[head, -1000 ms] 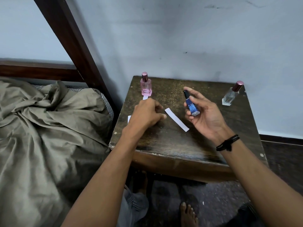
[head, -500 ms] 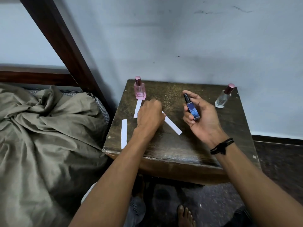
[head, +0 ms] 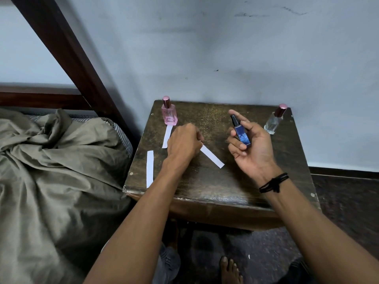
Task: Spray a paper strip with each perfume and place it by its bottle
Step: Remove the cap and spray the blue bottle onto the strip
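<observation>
My right hand (head: 253, 149) holds a small blue spray bottle (head: 241, 133) upright over the dark wooden table (head: 215, 187), its black nozzle pointing up and the forefinger stretched beside it. My left hand (head: 183, 143) is curled over the near end of a white paper strip (head: 213, 159) that lies slanted at mid-table, pinching it. A pink perfume bottle (head: 169, 112) stands at the back left with a second strip (head: 167, 136) in front of it. A clear bottle (head: 273, 121) with a rose cap stands at the back right. A third strip (head: 150, 168) lies along the left edge.
A bed with a rumpled olive sheet (head: 51, 160) and a dark wooden post (head: 67, 50) borders the table's left side. A pale wall (head: 225, 48) runs directly behind the table. My bare foot (head: 230, 270) shows on the dark floor below.
My left hand slid right from the left strips onto the slanted middle strip. My right hand raised the blue bottle slightly and turned it more upright.
</observation>
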Demonstrator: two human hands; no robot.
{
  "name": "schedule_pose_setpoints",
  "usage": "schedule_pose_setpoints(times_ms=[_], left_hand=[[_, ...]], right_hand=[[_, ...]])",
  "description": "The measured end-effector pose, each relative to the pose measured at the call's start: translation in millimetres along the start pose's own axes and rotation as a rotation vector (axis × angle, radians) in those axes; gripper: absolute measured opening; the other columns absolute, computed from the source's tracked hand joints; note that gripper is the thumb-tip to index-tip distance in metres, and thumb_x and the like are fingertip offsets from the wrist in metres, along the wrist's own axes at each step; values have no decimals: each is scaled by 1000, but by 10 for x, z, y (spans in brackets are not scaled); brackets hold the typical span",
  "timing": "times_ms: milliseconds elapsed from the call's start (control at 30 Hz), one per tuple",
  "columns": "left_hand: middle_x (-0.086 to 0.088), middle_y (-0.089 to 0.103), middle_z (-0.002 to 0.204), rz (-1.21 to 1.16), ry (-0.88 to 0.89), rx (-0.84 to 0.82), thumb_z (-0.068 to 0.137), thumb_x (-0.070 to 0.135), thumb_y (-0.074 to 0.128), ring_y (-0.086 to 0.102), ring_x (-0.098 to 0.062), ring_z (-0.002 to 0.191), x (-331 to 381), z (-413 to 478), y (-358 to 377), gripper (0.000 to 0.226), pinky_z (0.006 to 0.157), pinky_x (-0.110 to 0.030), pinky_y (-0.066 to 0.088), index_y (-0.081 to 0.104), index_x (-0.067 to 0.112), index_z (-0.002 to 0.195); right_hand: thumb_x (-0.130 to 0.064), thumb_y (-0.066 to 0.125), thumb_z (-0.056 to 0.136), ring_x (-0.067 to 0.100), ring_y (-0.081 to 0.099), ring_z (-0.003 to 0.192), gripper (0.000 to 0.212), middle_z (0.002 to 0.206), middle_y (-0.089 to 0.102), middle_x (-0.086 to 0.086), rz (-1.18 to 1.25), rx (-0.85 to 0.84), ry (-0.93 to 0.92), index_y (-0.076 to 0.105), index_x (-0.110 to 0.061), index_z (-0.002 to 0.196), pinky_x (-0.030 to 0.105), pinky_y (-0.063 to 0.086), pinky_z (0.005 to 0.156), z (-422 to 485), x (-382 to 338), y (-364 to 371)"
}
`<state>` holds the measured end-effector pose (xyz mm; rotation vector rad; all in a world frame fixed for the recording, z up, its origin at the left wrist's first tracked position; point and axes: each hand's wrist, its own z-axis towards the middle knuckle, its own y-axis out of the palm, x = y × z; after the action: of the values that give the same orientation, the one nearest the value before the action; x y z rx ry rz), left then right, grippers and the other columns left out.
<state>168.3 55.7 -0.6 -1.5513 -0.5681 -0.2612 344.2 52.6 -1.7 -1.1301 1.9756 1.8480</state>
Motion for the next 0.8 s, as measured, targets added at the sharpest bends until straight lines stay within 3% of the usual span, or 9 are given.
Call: schedule_pose_setpoints(times_ms=[333,467,600,667,800], left_hand=[[4,71,89,-93,21,0,78,10,75,67,-24,88,-23,14,-38,24,74,-34,50,61,28,82],[6,69,77,-163,16,-49,79,8,78,68,-18,84,-59,64,-64,16,70,-25,46,73,24,78],[5,72,79,-298,-32,-67,83,9,79,64,-15,59,-110,102,-120,18,63,-32,58,73,25,79],[1,75,81,-336,-36,-66,83,7,79,66,-20,53,-127,107,-152,15,55,-32,58,73,21,82],[4,75,73,-387,-56,-73,81,7,81,76,-30,72,-145,111,-174,12,65,-41,63,75,15,87]], right_hand=[[-20,40,100,5,28,40,40,71,43,3,-104,11,33,61,-16,133,19,18,34,56,30,-48],[-21,38,106,7,27,42,35,68,45,1,-471,42,-43,65,-21,127,21,14,35,71,-48,-102],[-21,46,106,10,32,44,29,66,47,-1,-890,114,-117,70,-33,116,17,21,37,81,-94,-110],[-19,45,105,9,31,43,28,66,47,0,-791,116,-92,70,-29,115,17,20,37,97,-80,-129],[-16,42,103,7,29,41,29,68,44,4,-284,75,67,64,-18,122,18,19,34,116,-83,-139]])
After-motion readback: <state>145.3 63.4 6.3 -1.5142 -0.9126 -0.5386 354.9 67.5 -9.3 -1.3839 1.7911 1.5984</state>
